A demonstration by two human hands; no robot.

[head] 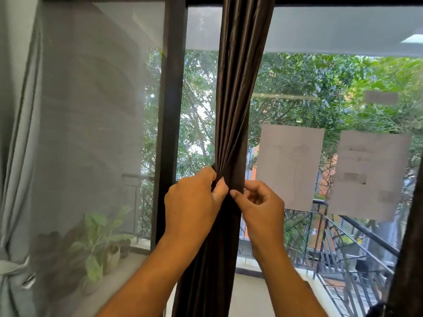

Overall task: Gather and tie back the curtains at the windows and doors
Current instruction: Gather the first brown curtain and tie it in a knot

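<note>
Beyond the glass door [199, 133] stand green trees; before it hangs the dark curtain [238, 88], bunched narrow. Left hand [192, 202] grips the gathered folds, right hand [258, 202] pinches their edge. Soft, slippery-looking cloth; best held firmly at the cinched waist.

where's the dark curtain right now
The dark curtain hangs bunched at the head view's centre, right of the window frame post, gripped by both hands.
</note>
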